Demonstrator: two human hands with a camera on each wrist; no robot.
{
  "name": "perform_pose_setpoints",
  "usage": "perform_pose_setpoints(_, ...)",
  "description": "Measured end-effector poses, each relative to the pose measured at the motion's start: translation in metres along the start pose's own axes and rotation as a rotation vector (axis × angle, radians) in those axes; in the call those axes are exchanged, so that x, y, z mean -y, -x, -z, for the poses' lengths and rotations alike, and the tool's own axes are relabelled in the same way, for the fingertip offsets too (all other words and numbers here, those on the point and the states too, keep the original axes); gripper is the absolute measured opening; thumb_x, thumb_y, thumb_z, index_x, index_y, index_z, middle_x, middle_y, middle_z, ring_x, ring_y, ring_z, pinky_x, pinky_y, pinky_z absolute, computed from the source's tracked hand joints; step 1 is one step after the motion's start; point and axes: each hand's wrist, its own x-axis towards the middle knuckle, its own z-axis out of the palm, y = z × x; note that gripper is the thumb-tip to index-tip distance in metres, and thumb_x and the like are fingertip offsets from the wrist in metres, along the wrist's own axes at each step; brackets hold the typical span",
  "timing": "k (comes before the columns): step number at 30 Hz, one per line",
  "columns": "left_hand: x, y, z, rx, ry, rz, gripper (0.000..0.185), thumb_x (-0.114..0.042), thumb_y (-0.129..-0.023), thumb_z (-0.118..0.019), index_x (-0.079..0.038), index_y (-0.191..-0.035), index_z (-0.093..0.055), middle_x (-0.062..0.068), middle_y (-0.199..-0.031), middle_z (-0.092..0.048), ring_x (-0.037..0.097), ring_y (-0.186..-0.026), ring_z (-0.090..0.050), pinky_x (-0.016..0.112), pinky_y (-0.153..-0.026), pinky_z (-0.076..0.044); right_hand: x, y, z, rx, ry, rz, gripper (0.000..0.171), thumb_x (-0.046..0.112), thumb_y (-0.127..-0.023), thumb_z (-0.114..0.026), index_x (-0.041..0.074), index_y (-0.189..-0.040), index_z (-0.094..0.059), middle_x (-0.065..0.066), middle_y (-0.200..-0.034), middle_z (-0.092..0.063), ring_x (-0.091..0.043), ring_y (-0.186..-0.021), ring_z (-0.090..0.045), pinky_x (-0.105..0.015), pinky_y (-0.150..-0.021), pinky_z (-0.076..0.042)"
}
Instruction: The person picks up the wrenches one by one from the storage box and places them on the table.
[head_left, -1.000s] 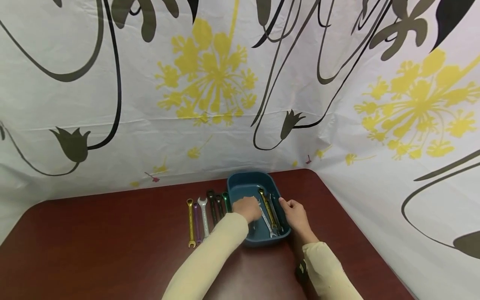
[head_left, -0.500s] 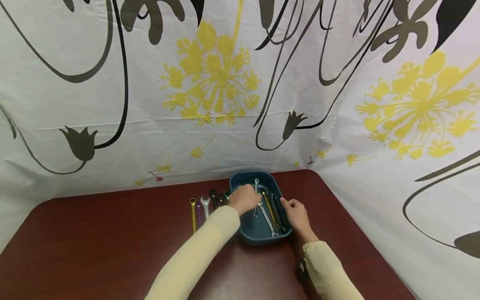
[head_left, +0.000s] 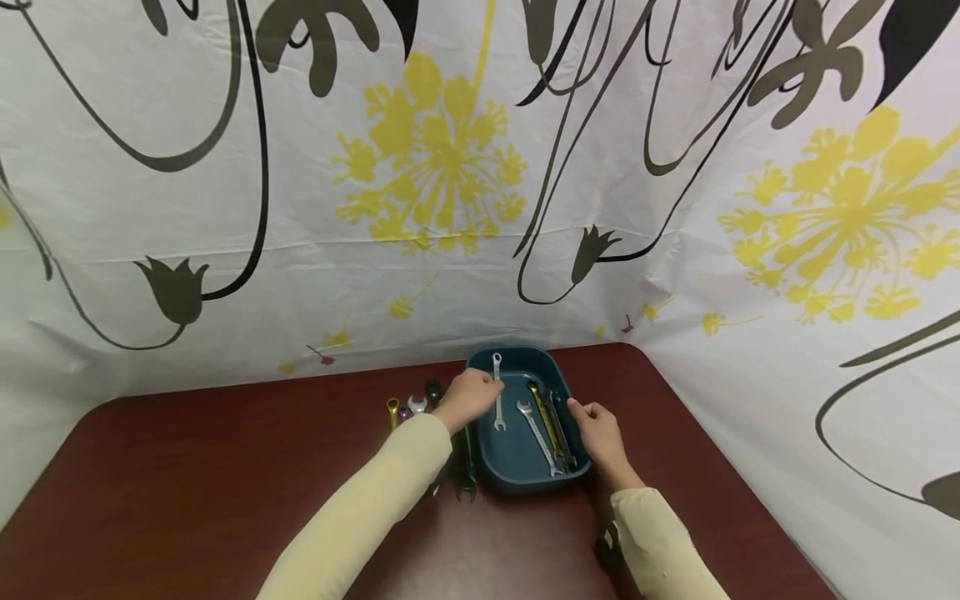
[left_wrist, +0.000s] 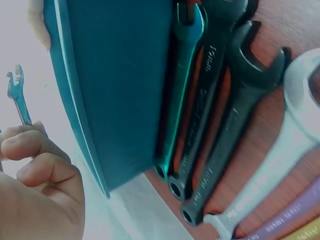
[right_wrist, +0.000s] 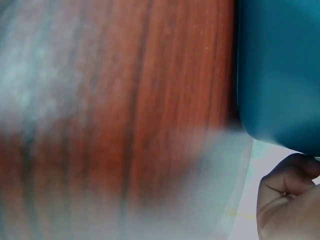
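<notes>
My left hand (head_left: 469,396) pinches a small silver wrench (head_left: 498,408) above the left side of a blue plastic bin (head_left: 517,482). In the left wrist view the wrench's open end (left_wrist: 16,89) sticks up past the curled fingers. My right hand (head_left: 600,429) grips the bin's right rim, thumb on top. Inside the bin lie another silver wrench (head_left: 538,437), a gold wrench (head_left: 547,421) and a dark wrench beside it. Left of the bin, a green wrench (left_wrist: 181,85), black wrenches (left_wrist: 235,110) and a large silver wrench (left_wrist: 280,155) lie in a row, partly hidden by my left arm in the head view.
The row ends with a purple wrench (left_wrist: 285,215) and a gold wrench (head_left: 393,408). Everything lies on a dark red wooden table (head_left: 225,483). A patterned white sheet (head_left: 300,275) hangs behind the table and along its right side.
My left hand has come up out of the bin and moved left, lifting the small silver wrench. The right hand stays on the rim. The head view has shifted slightly.
</notes>
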Motion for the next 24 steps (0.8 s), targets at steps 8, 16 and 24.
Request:
perform_pose_setpoints(8,0.011,0.002,0.020,0.018,0.117,0.028,0.049,-0.023,-0.100,-0.047,-0.017,-0.052,-0.036,-0.004,-0.048,-0.030,0.013,-0.046,-0.029,0.029,-0.054,-0.034,0.000,0.001,0.001,0.017,-0.002,-0.011,0.042,0.047,-0.097,-0.051,0.008,-0.081,-0.047,0.004,-0.059,-0.032,-0.014,-0.055,-0.034,-0.030,-0.053,-0.032)
perform_pose_setpoints(16,0.031,0.009,0.040,0.002,0.121,0.062,0.048,-0.021,-0.099,-0.047,-0.017,-0.052,-0.035,-0.005,-0.048,-0.032,0.012,-0.045,-0.031,0.027,-0.052,-0.033,0.000,0.000,0.002,0.021,-0.003,-0.009,0.045,0.050,-0.097,-0.051,0.008,-0.080,-0.046,0.004,-0.059,-0.032,-0.013,-0.054,-0.033,-0.030,-0.053,-0.033)
perform_pose_setpoints(24,0.055,0.021,0.063,-0.025,0.119,0.097,0.044,-0.018,-0.098,-0.046,-0.017,-0.055,-0.035,-0.005,-0.050,-0.034,0.011,-0.049,-0.031,0.026,-0.055,-0.035,0.000,0.001,0.002,0.028,0.000,-0.006,0.045,0.050,-0.097,-0.050,0.007,-0.082,-0.047,0.004,-0.060,-0.033,-0.013,-0.055,-0.034,-0.030,-0.053,-0.033)
